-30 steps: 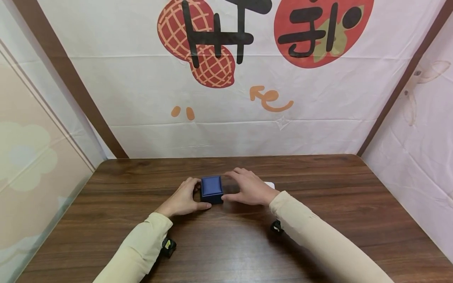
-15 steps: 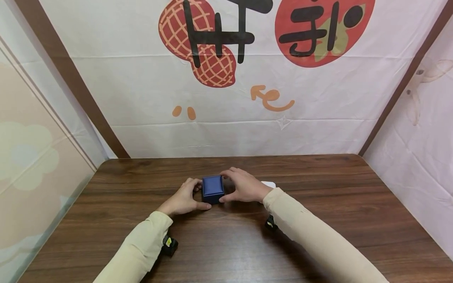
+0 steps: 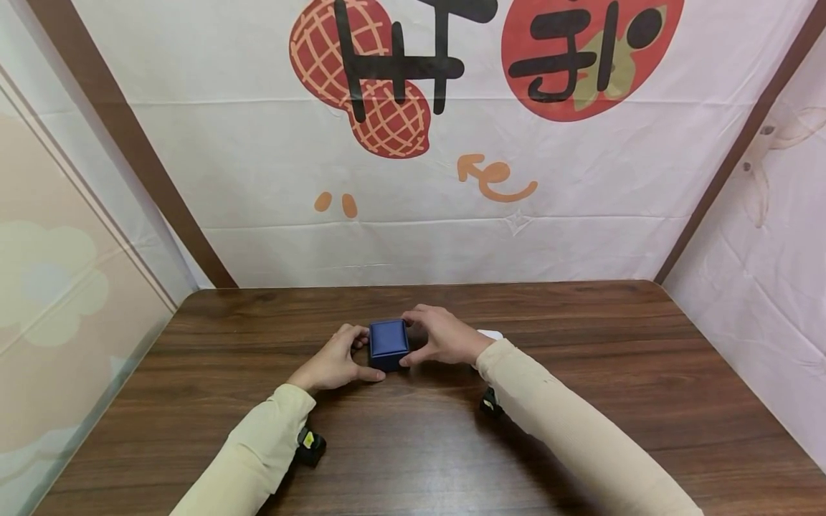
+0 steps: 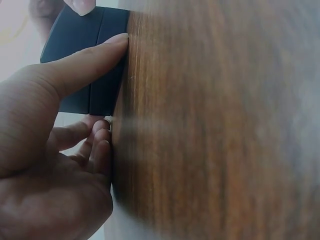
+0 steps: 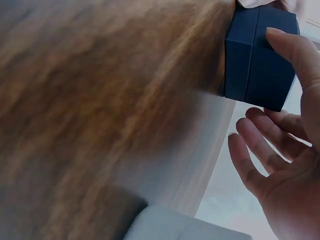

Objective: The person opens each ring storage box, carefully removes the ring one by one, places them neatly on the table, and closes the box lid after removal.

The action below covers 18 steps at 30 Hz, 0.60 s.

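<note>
A small dark-blue jewelry box with a padded lid stands closed on the table, between both hands. From its left side my left hand grips the lower part. In the left wrist view the thumb lies across the box front near the tabletop, with the fingers at the far side. My right hand holds the lid from the right. Its thumb presses on the lid's front in the right wrist view, and the index finger reaches behind it. The other right fingers are loosely bent and apart from the box.
A white rounded object lies on the wooden table behind the right wrist, mostly hidden by it. A printed white curtain hangs behind the table's far edge. Black wrist cameras hang under both sleeves.
My right hand has moved left and closed in on the box, its thumb and index finger now at the lid. The left hand has stayed at the box's left side.
</note>
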Each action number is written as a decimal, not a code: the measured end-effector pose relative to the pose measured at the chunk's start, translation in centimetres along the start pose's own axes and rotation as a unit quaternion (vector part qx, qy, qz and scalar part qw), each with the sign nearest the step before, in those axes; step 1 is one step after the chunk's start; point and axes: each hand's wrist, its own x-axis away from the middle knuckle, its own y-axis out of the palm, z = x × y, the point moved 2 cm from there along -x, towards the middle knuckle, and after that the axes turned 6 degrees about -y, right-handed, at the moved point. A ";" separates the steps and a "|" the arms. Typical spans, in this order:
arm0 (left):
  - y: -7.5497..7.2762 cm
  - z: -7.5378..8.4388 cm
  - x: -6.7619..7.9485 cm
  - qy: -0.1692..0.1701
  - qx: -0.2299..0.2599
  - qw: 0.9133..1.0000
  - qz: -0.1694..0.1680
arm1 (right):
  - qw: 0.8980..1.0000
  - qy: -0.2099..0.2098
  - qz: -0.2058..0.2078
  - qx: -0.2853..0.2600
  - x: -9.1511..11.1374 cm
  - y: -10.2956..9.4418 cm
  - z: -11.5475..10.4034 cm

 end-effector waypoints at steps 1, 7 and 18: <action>0.0 0.0 0.0 0.001 0.000 1.000 0.001 | 1.000 -0.003 0.000 -0.002 -0.1 0.0 0.1; 0.1 0.3 0.2 0.000 0.001 1.000 0.003 | 0.999 0.007 0.002 -0.034 -0.3 -0.1 0.3; 0.2 0.3 0.1 -0.011 0.004 1.000 0.010 | 0.993 0.035 -0.029 -0.109 -1.2 -0.9 1.1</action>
